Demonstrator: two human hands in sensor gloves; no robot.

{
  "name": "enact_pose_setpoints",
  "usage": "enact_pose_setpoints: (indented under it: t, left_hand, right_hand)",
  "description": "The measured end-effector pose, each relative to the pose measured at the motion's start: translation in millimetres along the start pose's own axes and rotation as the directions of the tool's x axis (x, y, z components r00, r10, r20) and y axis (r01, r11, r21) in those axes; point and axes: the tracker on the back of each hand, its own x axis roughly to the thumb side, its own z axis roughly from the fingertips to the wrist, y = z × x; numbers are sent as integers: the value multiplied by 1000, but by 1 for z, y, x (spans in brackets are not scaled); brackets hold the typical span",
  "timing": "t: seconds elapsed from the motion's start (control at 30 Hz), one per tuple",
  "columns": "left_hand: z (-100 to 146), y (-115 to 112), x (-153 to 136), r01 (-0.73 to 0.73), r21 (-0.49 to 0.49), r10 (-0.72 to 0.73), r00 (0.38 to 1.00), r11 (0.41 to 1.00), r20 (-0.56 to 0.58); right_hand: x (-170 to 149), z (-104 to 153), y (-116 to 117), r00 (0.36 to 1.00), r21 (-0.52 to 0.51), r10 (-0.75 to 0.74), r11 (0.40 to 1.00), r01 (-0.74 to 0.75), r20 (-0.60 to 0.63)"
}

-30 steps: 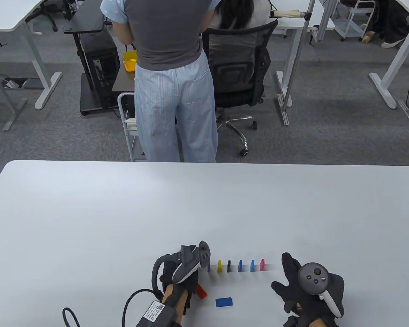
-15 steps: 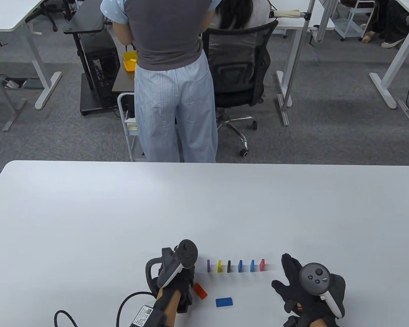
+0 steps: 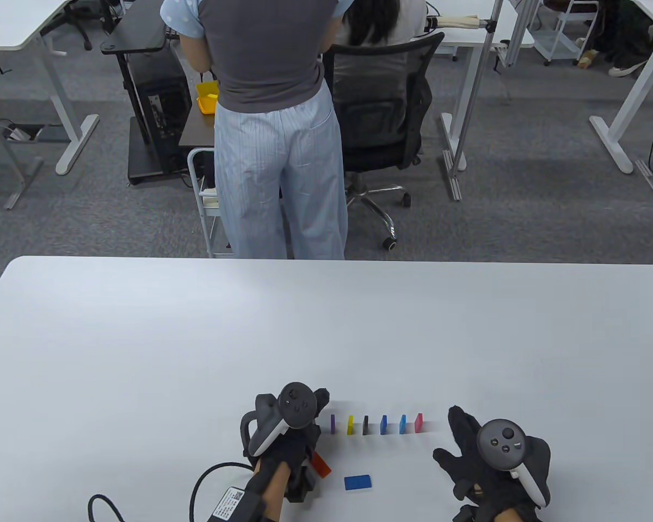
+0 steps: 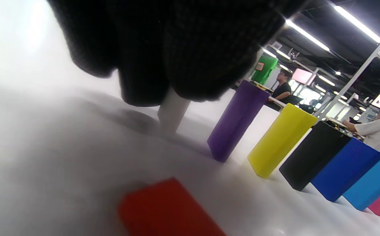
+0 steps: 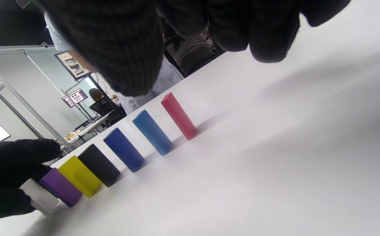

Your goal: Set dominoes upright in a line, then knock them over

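Observation:
Several dominoes stand upright in a row on the white table [image 3: 141, 337]: purple [image 3: 333, 424], yellow [image 3: 350, 425], black [image 3: 365, 425], dark blue [image 3: 383, 424], light blue [image 3: 402, 424] and pink [image 3: 418, 422]. My left hand [image 3: 314, 420] is at the row's left end. Its fingertips pinch a white domino [image 4: 172, 113] that stands upright just left of the purple one [image 4: 237, 124]. The right wrist view also shows the white domino [image 5: 39, 196] between those fingers. My right hand [image 3: 453, 435] rests open on the table, right of the pink domino [image 5: 178, 116].
An orange domino [image 3: 322, 466] lies flat beside my left wrist, and a blue one [image 3: 357, 482] lies flat nearer the front edge. A person [image 3: 272, 125] stands just beyond the table's far edge, with an office chair [image 3: 381, 119] behind.
My left hand pulled back from the purple domino, leaving it standing, then came forward again to the row's left end. The right hand has stayed put.

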Motion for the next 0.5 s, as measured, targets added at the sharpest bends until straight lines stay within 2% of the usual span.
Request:
enact_pose_setpoints:
  t: [0.5]
  left_hand:
    - [-4,-9,3,40,-37,-39,999,999,33]
  right_hand:
    - [0,0,2,1000,9,3,1000,-3,2]
